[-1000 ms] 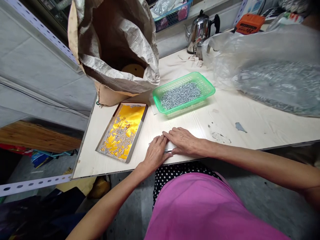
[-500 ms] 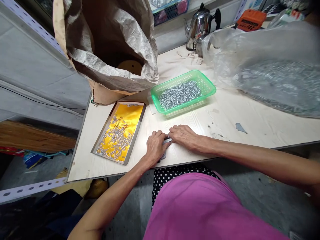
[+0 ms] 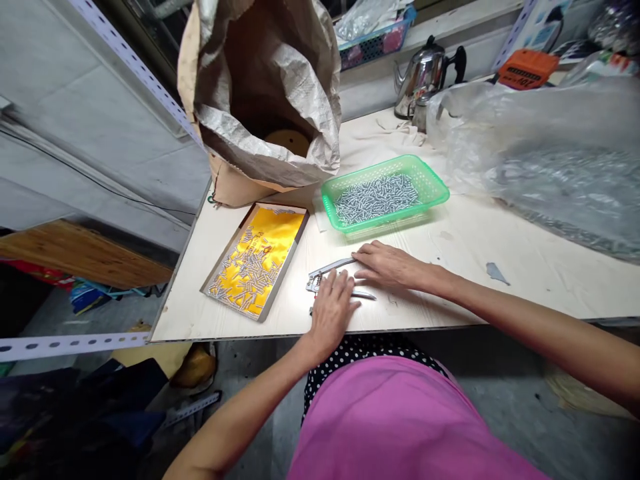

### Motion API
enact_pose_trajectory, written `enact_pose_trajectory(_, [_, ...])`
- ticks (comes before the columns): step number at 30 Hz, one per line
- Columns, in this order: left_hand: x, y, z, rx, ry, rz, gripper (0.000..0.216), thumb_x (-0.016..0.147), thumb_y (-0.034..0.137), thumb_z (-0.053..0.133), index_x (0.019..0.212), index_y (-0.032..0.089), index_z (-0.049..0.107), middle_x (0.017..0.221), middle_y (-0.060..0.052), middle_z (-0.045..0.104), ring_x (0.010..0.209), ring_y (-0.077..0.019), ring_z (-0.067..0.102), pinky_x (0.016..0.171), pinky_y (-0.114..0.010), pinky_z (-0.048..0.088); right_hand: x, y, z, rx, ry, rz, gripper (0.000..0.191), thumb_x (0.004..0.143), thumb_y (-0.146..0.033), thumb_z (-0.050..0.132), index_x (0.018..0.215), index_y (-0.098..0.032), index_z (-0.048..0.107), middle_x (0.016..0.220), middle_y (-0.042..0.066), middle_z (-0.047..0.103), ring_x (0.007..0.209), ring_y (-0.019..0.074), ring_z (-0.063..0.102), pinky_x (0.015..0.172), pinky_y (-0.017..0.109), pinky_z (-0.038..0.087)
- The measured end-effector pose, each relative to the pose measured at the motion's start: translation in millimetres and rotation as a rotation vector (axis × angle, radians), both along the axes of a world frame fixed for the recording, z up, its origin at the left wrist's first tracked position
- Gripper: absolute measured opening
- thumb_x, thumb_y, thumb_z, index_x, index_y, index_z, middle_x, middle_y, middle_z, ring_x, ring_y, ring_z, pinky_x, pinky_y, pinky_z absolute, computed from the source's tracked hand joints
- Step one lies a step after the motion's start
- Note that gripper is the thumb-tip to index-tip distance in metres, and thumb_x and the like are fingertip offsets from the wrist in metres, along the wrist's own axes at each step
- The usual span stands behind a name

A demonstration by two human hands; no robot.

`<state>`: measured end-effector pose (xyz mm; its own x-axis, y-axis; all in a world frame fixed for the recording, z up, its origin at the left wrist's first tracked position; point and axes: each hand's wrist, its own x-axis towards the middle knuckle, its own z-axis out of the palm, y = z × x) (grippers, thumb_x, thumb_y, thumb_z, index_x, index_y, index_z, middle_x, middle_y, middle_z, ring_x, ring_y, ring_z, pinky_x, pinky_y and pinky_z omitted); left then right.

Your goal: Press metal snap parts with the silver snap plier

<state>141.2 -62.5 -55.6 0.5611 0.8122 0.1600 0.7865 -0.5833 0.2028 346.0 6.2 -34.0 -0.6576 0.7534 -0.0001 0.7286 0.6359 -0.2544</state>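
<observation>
A small metal plier-like tool (image 3: 327, 270) lies on the pale table (image 3: 450, 267) near its front edge, its two handles spread apart. My left hand (image 3: 333, 312) rests flat over the tool's lower part, fingers stretched out. My right hand (image 3: 387, 265) lies flat beside it, fingertips touching the tool's upper handle. A green plastic basket (image 3: 430, 180) holding several small metal pins stands just behind my hands. To the left lies a shallow box lid (image 3: 260, 257) with a yellow lining, scattered with more pins.
A large open paper sack (image 3: 265, 100) stands at the table's back left. A big clear plastic bag (image 3: 545, 153) of metal parts fills the right side. A steel kettle (image 3: 425, 73) and an orange device (image 3: 527, 67) sit at the back. Perforated shelf rails (image 3: 130, 63) run left.
The tool, hidden under my hands before, now shows with its handles spread. My left hand has flattened from a curl; my right hand has slid right. The view shifted left.
</observation>
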Motion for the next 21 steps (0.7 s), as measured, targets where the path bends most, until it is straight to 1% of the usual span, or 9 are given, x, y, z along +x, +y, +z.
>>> enact_pose_trajectory(2, [3.0,-12.9,-4.9,-0.014,-0.023,-0.046,0.045,0.093,0.032,0.056,0.135,0.018,0.049,0.145,-0.013,0.048,0.142,-0.0323,0.032,0.112,-0.053,0.035,1.7,-0.7,-4.0,0.027,0.010,-0.027,0.027,0.097,-0.033,0.048,0.111,-0.014,0.061,0.105,0.012,0.062,0.095,0.0231,0.052,0.082,0.033,0.039])
enact_pose_trajectory(5, [6.5,-22.8,-4.5,-0.067,-0.060,-0.065,0.040,0.095,0.032,0.051,0.134,0.021,0.051,0.139,-0.012,0.055,0.138,-0.0296,0.040,0.113,-0.056,0.031,-2.6,4.9,-8.4,0.081,-0.047,-0.096,0.018,0.096,-0.023,0.049,0.098,-0.013,0.065,0.098,0.011,0.064,0.092,0.0230,0.052,0.079,0.032,0.037])
enact_pose_trajectory(8, [7.9,-24.9,0.4,-0.123,-0.101,-0.076,0.038,0.097,0.035,0.048,0.131,0.020,0.053,0.136,-0.012,0.058,0.136,-0.0286,0.043,0.114,-0.057,0.028,-12.3,18.0,-6.0,0.107,-0.106,-0.148,0.022,0.097,-0.021,0.046,0.091,-0.013,0.066,0.095,0.011,0.065,0.092,0.0232,0.052,0.077,0.032,0.035])
enact_pose_trajectory(11, [8.1,-25.0,1.6,-0.137,-0.135,-0.077,0.044,0.095,0.040,0.050,0.134,0.018,0.050,0.139,-0.013,0.054,0.139,-0.0304,0.038,0.116,-0.059,0.023,-31.4,22.6,4.8,0.119,-0.160,-0.176,0.022,0.096,-0.018,0.045,0.094,-0.012,0.066,0.096,0.012,0.064,0.093,0.0238,0.051,0.075,0.033,0.035])
enact_pose_trajectory(13, [8.1,-25.7,-1.9,-0.144,-0.145,-0.071,0.048,0.094,0.042,0.052,0.135,0.017,0.049,0.138,-0.015,0.055,0.138,-0.0313,0.039,0.116,-0.060,0.021,-51.9,15.5,13.3,0.126,-0.151,-0.080,0.021,0.095,-0.018,0.047,0.099,-0.015,0.067,0.098,0.011,0.063,0.093,0.0236,0.050,0.074,0.033,0.034])
enact_pose_trajectory(15, [7.8,-27.3,-7.9,-0.167,-0.146,-0.066,0.046,0.093,0.041,0.052,0.131,0.015,0.053,0.131,-0.016,0.059,0.132,-0.0323,0.047,0.114,-0.058,0.028,-76.9,3.1,18.7,0.124,-0.103,0.135,0.018,0.095,-0.022,0.051,0.100,-0.019,0.068,0.100,0.009,0.062,0.094,0.0233,0.048,0.073,0.033,0.035])
enact_pose_trajectory(17, [7.2,-29.2,-15.0,-0.187,-0.151,-0.054,0.043,0.094,0.038,0.049,0.129,0.014,0.056,0.126,-0.018,0.062,0.125,-0.0336,0.053,0.110,-0.056,0.035,-102.0,-9.2,19.4,0.125,-0.105,0.336,0.015,0.092,-0.024,0.056,0.091,-0.020,0.070,0.099,0.009,0.061,0.094,0.0235,0.047,0.072,0.034,0.035])
enact_pose_trajectory(20, [6.0,-31.1,-25.6,-0.178,-0.171,-0.020,0.051,0.094,0.035,0.045,0.139,0.013,0.047,0.132,-0.018,0.058,0.127,-0.0352,0.051,0.109,-0.055,0.037,-129.7,-18.7,15.3,0.178,-0.172,0.450,0.006,0.081,-0.016,0.065,0.078,-0.019,0.069,0.095,0.010,0.060,0.095,0.0246,0.046,0.072,0.035,0.036])
enact_pose_trajectory(21, [5.5,-31.1,-29.3,-0.172,-0.177,-0.014,0.053,0.093,0.033,0.045,0.142,0.013,0.044,0.135,-0.018,0.057,0.128,-0.0351,0.050,0.109,-0.056,0.037,-134.7,-19.2,14.2,0.195,-0.187,0.465,0.008,0.078,-0.012,0.067,0.075,-0.019,0.069,0.092,0.009,0.060,0.094,0.0247,0.046,0.072,0.035,0.036])
